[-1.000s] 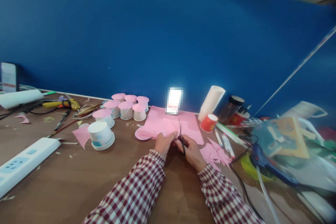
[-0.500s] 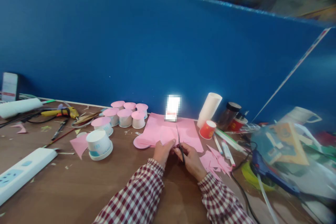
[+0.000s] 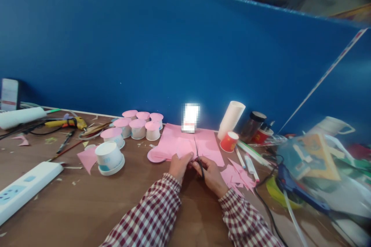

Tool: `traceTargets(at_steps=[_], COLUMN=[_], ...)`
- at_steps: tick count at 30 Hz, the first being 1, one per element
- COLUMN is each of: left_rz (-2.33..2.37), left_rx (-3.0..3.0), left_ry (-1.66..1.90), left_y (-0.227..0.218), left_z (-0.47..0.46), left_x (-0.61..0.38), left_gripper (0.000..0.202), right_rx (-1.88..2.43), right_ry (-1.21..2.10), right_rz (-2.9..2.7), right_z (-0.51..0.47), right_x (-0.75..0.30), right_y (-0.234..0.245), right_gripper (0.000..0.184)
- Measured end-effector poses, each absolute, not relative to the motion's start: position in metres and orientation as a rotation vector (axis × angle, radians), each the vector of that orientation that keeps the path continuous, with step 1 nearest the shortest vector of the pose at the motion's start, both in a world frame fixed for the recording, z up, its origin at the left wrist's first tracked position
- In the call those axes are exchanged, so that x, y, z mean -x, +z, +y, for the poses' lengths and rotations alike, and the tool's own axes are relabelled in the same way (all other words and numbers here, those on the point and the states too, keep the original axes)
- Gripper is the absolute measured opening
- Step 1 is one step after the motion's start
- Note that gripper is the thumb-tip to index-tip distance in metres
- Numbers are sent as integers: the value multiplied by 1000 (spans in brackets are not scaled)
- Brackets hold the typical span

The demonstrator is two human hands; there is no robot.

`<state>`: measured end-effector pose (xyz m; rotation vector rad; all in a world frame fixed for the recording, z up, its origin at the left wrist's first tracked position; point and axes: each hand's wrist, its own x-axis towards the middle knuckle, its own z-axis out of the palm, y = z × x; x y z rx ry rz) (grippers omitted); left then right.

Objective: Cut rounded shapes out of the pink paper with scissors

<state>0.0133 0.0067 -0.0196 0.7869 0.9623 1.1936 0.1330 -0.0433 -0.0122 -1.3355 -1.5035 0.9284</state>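
Between thumb and fingers my left hand [image 3: 180, 165] pinches a piece of pink paper [image 3: 185, 147], whose outline blends into the pink sheets [image 3: 210, 139] beneath. My right hand [image 3: 211, 173] is closed around the handles of a pair of scissors [image 3: 197, 150], with the blades pointing away from me at the right side of that piece. Both hands almost touch at the front edge of the sheets. Pink round cut-outs [image 3: 156, 155] lie left of my left hand. Pink paper scraps [image 3: 237, 175] are heaped to the right of my right hand.
Several paper cups with pink tops [image 3: 138, 128] stand at left, near an upturned white cup [image 3: 108, 157]. A power strip [image 3: 26, 185] lies front left. Stacked white cups [image 3: 231, 119] and a red cup [image 3: 229, 141] stand right, with a blue glue gun [image 3: 301, 191] beyond the scraps.
The view has shifted very slightly. Both hands keep nearly the same place, with the paper piece and the scissors still held.
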Motion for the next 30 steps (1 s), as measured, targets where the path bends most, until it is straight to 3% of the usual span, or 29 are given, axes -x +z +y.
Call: traceTargets(at_steps=[30], left_rz=[932], left_rx=[-772], left_ry=[1176], left_y=[-17], left_z=[9], left_x=[-13], left_gripper=[24], right_rx=[1347], right_ry=[930], right_rz=[-1502], right_z=[-43], right_x=[-134], right_y=[-11], right_gripper=[29])
